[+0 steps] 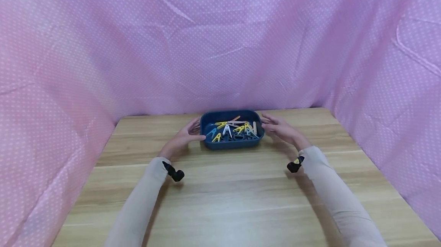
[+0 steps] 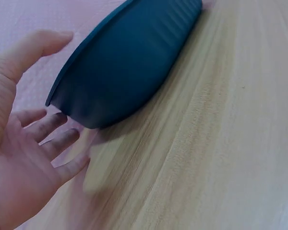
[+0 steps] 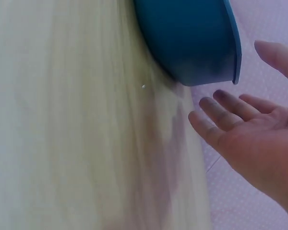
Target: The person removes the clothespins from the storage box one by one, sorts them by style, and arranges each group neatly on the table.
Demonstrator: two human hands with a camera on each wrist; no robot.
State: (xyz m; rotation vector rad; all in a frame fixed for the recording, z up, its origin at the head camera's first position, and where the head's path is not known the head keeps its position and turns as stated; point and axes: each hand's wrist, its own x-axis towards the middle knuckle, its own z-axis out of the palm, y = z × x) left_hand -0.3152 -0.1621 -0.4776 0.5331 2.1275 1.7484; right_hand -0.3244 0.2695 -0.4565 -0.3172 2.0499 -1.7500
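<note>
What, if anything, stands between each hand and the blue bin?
Nothing visible does. The left hand is at one end of the blue bin, the right hand at the other, with no object between. Whether the left hand touches it is unclear. The clothespins lie inside, out of the way.

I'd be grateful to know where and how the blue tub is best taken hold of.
The tub is probably best gripped by its two short end walls, one hand coming from each side. It is longer from left to right, sits upright with loose clothespins inside, and the left hand and right hand are open at those ends.
</note>
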